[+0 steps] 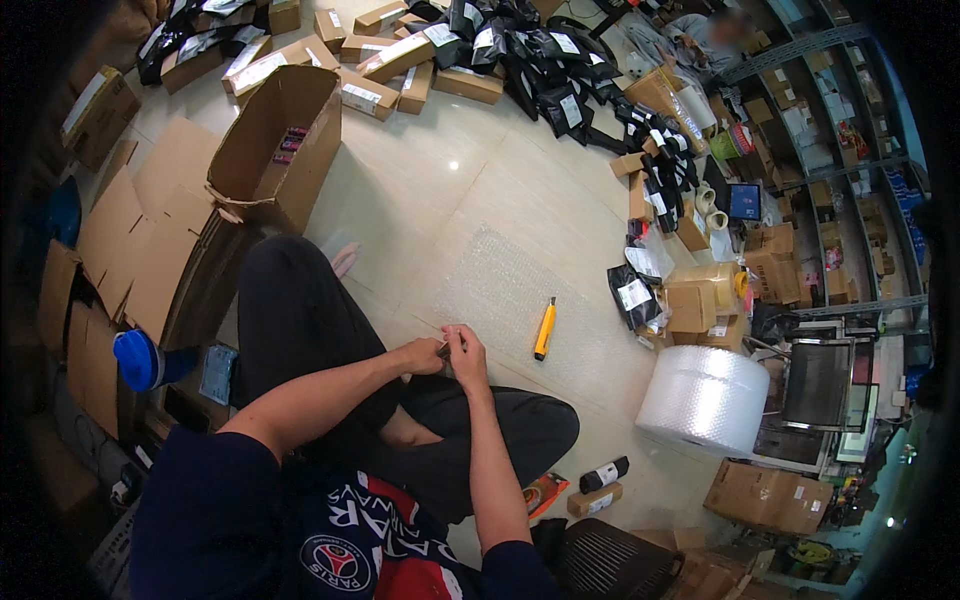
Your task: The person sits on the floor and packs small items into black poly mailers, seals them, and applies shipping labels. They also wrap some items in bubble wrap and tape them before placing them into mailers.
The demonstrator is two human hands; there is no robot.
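Above the crossed legs, my left hand (pixel 421 357) and my right hand (pixel 466 358) meet around a small dark object (pixel 444 350). Fingers cover most of it, so its kind cannot be made out. A sheet of bubble wrap (pixel 487 296) lies flat on the tiled floor just beyond my hands. On that sheet rests a yellow utility knife (pixel 546 330), to the right of my right hand.
On the left stand a tall open cardboard box (pixel 319 161) with small pink packs inside and stacked flat cardboard (pixel 161 240). Black parcels (pixel 562 105) and cartons (pixel 371 94) ring the far floor. A bubble wrap roll (pixel 705 397) stands right. A person (pixel 697 41) sits far right.
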